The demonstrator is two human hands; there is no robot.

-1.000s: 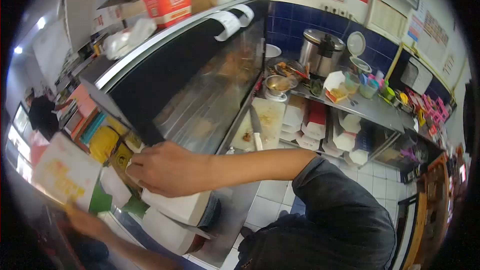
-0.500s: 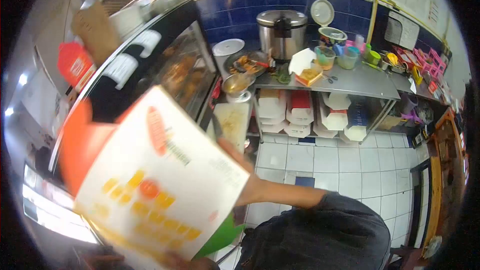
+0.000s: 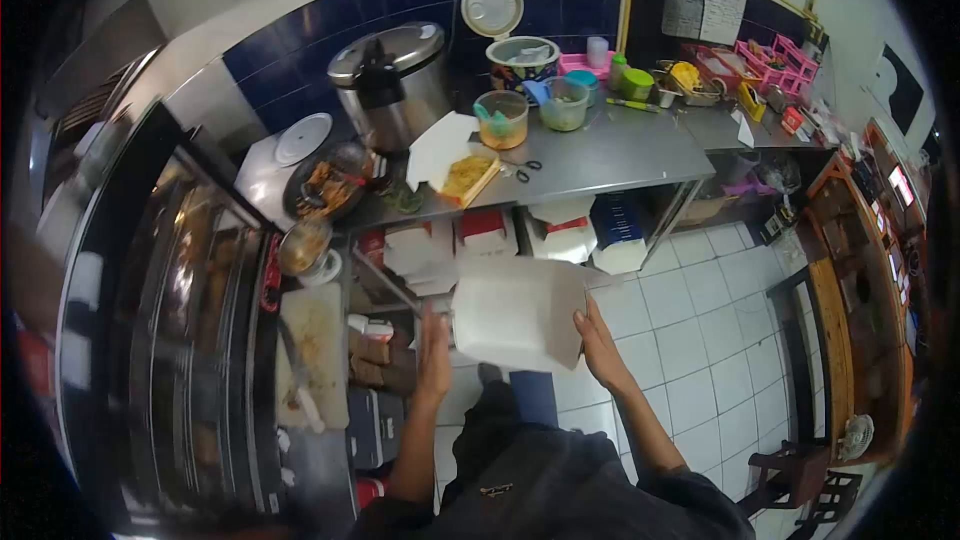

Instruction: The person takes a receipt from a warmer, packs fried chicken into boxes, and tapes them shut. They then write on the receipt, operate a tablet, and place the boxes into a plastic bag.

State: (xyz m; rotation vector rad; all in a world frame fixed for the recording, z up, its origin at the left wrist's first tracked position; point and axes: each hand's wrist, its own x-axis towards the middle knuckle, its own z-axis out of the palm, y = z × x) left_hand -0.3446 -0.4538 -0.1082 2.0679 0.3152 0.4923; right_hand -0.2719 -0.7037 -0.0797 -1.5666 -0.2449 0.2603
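A white takeaway food carton (image 3: 520,315) is held up in front of my body, its plain white inside facing me and its edges blurred. My right hand (image 3: 602,345) grips the carton's right side, thumb on the near face. At the left side my left hand (image 3: 433,355) is upright with fingers stretched, slightly smeared. Whether it touches the carton cannot be made out. On the steel counter (image 3: 600,165) beyond, an open carton (image 3: 468,178) holds yellowish food, with scissors (image 3: 522,172) beside it.
A cutting board (image 3: 318,325) with a knife (image 3: 297,370) lies to the left, next to a glass display case (image 3: 190,320). A pan of food (image 3: 325,190), a steel rice cooker (image 3: 390,80) and plastic tubs (image 3: 500,120) stand along the back. Folded cartons (image 3: 565,230) fill the shelf below.
The printed carton moved from close at the left to the middle and now shows its plain white inside. The view swung right, and both my hands now appear at its sides.
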